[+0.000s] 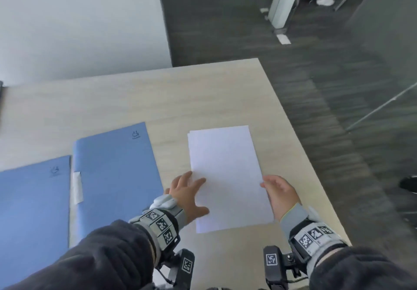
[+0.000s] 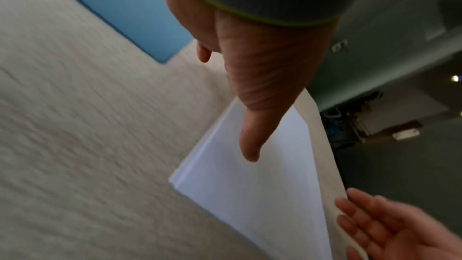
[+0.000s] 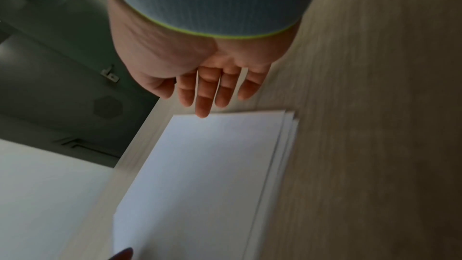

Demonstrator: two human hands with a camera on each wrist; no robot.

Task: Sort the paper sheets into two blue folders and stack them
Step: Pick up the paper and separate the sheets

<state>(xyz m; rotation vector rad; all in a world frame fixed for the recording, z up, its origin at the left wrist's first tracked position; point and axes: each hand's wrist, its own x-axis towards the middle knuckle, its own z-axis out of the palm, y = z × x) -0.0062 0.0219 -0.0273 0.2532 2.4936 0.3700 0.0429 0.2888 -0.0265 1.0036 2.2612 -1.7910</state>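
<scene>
A small stack of white paper sheets (image 1: pixel 228 172) lies on the light wooden table (image 1: pixel 158 100), right of centre. My left hand (image 1: pixel 191 195) rests with spread, straight fingers on the stack's left edge; its thumb (image 2: pixel 250 145) lies over the paper (image 2: pixel 252 189). My right hand (image 1: pixel 277 190) sits at the stack's right edge with straight fingers (image 3: pixel 203 104) touching the paper (image 3: pixel 200 175). Two shut blue folders lie to the left: one (image 1: pixel 115 172) beside the stack, the other (image 1: pixel 31 217) at the far left.
The table's right edge (image 1: pixel 304 154) runs close to the paper stack, with dark carpet (image 1: pixel 338 75) beyond it. A white wall (image 1: pixel 79 23) stands behind the table. A white strip (image 1: pixel 76 187) shows between the two folders.
</scene>
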